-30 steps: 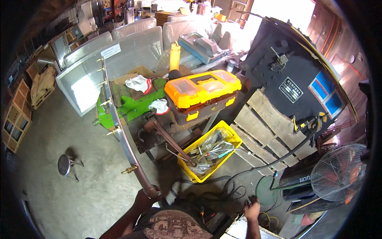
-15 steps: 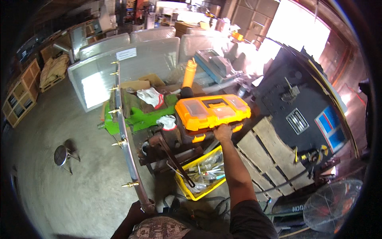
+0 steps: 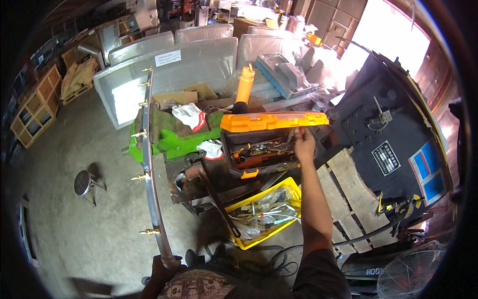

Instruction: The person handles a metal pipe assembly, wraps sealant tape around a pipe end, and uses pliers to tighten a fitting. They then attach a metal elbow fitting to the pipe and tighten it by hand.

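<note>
My left hand [image 3: 163, 268], at the lower edge, is closed around the bottom end of a long metal pipe [image 3: 150, 164]. Several brass fittings stick out along the pipe, which stands tilted upward. Ahead of me sits a dark toolbox [image 3: 240, 168] with its orange lid [image 3: 274, 121] raised. My right hand [image 3: 304, 145] is at the right part of the lid's edge, fingers bent against it; the exact grip is partly hidden. Inside the box lie several hand tools [image 3: 264, 149], some with yellow-and-black handles.
A yellow bin [image 3: 294, 193] of bagged parts stands below the toolbox. White gloves [image 3: 188, 116] lie on a green machine [image 3: 167, 142]. An orange bottle [image 3: 245, 84] stands behind. A stool [image 3: 82, 183] is at left, a wooden pallet [image 3: 343, 182] and a fan [image 3: 411, 274] at right.
The toolbox lid has swung up, showing the tools inside. My right hand has risen with it and moved slightly right. My left hand still holds the pipe.
</note>
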### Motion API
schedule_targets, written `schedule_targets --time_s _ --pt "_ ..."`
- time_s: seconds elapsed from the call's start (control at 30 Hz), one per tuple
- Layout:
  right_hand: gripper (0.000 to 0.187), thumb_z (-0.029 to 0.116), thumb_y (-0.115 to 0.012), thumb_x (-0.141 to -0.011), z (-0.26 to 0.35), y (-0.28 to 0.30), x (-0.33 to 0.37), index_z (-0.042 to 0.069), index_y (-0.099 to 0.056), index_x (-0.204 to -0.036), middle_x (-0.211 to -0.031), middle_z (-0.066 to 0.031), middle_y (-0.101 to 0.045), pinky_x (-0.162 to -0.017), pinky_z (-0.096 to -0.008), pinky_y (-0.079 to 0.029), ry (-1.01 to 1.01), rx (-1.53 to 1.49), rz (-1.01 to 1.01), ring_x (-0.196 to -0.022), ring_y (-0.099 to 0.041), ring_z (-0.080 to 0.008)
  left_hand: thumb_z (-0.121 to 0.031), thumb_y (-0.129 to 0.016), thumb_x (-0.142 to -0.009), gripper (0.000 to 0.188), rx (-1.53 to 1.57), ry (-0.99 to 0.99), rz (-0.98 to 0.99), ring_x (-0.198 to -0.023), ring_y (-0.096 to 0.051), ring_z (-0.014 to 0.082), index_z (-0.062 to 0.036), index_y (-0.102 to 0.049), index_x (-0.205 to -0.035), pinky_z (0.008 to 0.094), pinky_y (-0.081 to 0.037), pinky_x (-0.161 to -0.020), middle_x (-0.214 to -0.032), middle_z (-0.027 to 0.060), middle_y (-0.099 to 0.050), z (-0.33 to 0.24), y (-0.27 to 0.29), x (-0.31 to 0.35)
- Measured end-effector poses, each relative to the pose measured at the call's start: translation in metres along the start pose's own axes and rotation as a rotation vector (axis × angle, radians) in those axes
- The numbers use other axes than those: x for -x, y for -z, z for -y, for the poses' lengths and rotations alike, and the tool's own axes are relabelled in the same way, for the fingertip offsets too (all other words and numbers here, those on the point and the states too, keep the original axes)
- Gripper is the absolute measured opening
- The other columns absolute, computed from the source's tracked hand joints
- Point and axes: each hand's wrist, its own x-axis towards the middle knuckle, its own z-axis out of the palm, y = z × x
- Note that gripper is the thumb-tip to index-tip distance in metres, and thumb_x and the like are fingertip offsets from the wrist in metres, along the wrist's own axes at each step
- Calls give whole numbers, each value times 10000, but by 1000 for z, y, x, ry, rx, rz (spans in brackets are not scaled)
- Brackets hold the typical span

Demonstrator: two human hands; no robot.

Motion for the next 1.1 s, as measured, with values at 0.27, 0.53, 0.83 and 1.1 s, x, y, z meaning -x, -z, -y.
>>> schedule_targets --time_s 0.27,0.53,0.83,1.1 --pt "277 180 -572 -967 83 86 73 18 -581 -1190 -977 -83 -619 -729 -312 -530 -191 -490 175 -873 -603 -174 -188 -804 -781 404 41 -59 288 -884 -670 146 -13 -657 -1114 304 -543 -795 -1023 90 -708 -27 12 -14" --pt "433 437 -569 -943 116 119 285 91 -538 -1202 -863 -86 -588 -660 -369 -504 -487 -1105 245 -837 -609 -268 -272 -802 -774 404 78 -88 370 -881 -685 167 -117 -685 -1129 387 -545 -794 -993 50 -722 0 9 -27" --pt "501 481 -486 -925 206 71 466 9 -648 -967 -641 -62 -507 -629 -367 -452 -687 -1238 -62 -610 -500 -212 -307 -650 -922 339 135 281 965 -960 -588 184 -75 -606 -1165 357 -482 -848 -1052 56 -637 23 18 -38" --pt "551 420 -564 -868 225 66 571 76 -553 -1298 -1228 -213 -612 -905 -549 -493 -862 -1328 136 -1118 -599 -381 -253 -629 -947 265 307 38 934 -1011 -549 132 -78 -619 -1146 314 -418 -935 -1049 -12 -621 22 21 16"
